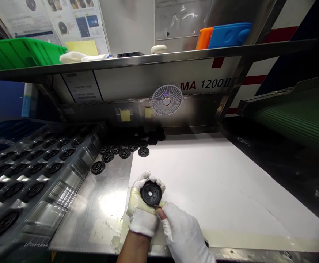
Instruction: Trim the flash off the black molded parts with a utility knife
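My left hand (141, 204), in a white glove with a pale coated palm, is closed round a black plastic wheel (151, 193) with a hole at its centre. The wheel's round face is turned up towards me, over the front of the white sheet. At the wheel's lower right edge is my right hand (179, 230), also gloved in white, with the tip of its thumb bare. Its fingers are closed. A thin dark tip seems to reach from them to the wheel's rim, and a dark end shows by the heel of the hand; most of it is hidden.
Several black wheels (124, 153) lie on the metal table (93, 204) at the back left. To the left are stacked clear trays (66, 179) holding more wheels. White paper (203, 175) covers the right side. A shelf (137, 60) with a green bin (25, 53) and a fan (167, 100) are behind.
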Demonstrator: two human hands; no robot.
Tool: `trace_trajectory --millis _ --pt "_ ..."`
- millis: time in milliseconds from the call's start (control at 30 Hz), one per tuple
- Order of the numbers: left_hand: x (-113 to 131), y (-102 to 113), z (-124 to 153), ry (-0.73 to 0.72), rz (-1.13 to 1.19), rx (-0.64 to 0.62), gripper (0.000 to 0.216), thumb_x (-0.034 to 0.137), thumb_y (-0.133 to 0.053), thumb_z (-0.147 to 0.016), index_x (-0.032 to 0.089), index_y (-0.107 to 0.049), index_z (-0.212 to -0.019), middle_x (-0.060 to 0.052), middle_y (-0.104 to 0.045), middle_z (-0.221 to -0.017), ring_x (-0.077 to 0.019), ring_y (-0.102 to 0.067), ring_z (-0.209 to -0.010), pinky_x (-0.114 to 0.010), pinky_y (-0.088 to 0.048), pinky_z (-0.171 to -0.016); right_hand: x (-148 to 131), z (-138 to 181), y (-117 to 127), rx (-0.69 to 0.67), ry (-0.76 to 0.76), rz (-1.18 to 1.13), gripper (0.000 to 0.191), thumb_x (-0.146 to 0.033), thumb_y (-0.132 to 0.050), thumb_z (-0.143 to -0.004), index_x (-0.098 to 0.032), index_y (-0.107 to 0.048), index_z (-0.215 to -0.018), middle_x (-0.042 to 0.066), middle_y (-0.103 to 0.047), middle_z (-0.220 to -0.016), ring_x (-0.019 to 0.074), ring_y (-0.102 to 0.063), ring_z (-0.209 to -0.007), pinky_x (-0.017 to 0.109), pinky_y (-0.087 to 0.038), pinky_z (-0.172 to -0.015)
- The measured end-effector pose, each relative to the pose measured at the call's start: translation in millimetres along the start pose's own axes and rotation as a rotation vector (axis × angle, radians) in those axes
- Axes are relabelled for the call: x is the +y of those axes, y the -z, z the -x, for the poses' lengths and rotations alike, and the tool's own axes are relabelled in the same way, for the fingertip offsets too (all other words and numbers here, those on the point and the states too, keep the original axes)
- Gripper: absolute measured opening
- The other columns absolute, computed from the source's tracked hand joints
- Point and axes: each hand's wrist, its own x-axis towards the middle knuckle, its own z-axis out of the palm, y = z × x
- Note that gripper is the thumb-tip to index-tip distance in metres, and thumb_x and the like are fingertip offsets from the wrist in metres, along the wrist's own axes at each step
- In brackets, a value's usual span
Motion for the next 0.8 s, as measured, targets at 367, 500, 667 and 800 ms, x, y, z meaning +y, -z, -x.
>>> trace_trajectory --millis 367,500,667,800 --pt "8 -4 -2 0.005 0.083 -0.018 0.003 0.018 -0.057 -0.073 0.016 -0.058 -0.071 -0.001 -0.058 -0.063 -0.0149 -0.057 -0.063 -0.035 -0.049 -0.072 -4 -11 32 -0.098 -0.189 -0.338 0.03 -0.043 -0.032 -0.089 -0.024 -0.05 -0.074 0.001 -0.059 -0.068 0.0183 -0.053 -0.062 0.029 -0.042 -0.057" --pt "7 -8 2 0.002 0.101 0.041 0.006 0.018 -0.055 -0.074 0.017 -0.06 -0.071 -0.001 -0.06 -0.063 -0.0149 -0.059 -0.063 -0.037 -0.05 -0.075 -17 -14 30 -0.228 -0.251 -0.457 0.018 -0.039 -0.052 -0.08 -0.022 -0.051 -0.071 -0.002 -0.058 -0.066 0.0164 -0.054 -0.061 0.025 -0.042 -0.055" --pt "9 -10 9 -0.067 0.096 0.022 0.017 0.024 -0.051 -0.077 0.016 -0.064 -0.085 -0.008 -0.066 -0.081 -0.0251 -0.062 -0.086 -0.048 -0.047 -0.083 1 -17 30 -0.17 -0.286 -0.352 0.022 -0.037 -0.044 -0.082 -0.022 -0.05 -0.068 -0.002 -0.054 -0.062 0.0158 -0.053 -0.059 0.025 -0.043 -0.051" --pt "10 -9 12 -0.028 0.105 -0.029 0.024 0.029 -0.049 -0.08 0.014 -0.064 -0.091 -0.011 -0.066 -0.089 -0.0291 -0.061 -0.093 -0.052 -0.046 -0.084 37 -21 51 0.213 -0.226 0.027 0.035 -0.044 -0.038 -0.084 -0.021 -0.049 -0.109 0.004 -0.057 -0.088 0.0174 -0.056 -0.062 0.032 -0.052 -0.056"
